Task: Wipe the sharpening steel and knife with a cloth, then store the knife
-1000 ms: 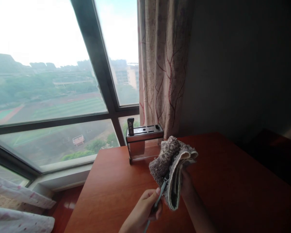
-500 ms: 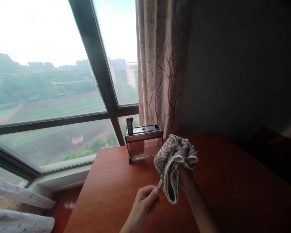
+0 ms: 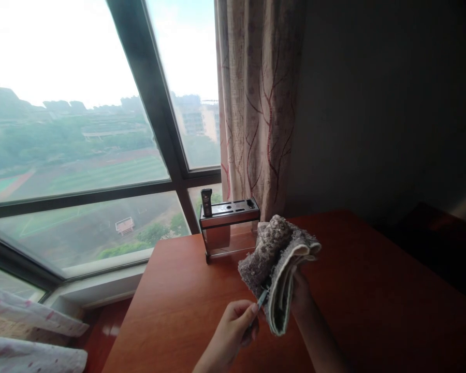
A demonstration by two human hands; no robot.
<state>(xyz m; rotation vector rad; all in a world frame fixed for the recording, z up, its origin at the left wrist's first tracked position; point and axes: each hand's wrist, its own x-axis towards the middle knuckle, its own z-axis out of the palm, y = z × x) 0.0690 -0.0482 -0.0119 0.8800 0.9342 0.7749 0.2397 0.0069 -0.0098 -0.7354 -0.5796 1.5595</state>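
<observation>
My left hand [image 3: 236,324] pinches a slim pale grey tool [image 3: 262,298] between thumb and fingers. The far end of this tool disappears into a folded grey-brown towel [image 3: 274,248] with a pale edge, so its kind is hidden. From behind and below, my right hand [image 3: 301,295] grips the towel; most of its fingers are covered by the fabric. Both hands are above the reddish-brown table [image 3: 171,305], with the towel bunched around the tool.
Behind the towel, at the table's far edge, stands a knife holder [image 3: 229,211] with a slotted top and clear front. One black handle [image 3: 206,202] sticks up from it. Beyond are a curtain [image 3: 256,103] and a large window [image 3: 81,155]; a dark wall is on the right.
The towel has turned and unfolded somewhat, spreading lower and to the left. My left hand has shifted slightly right with the tool, closer to the towel. The knife holder stays put.
</observation>
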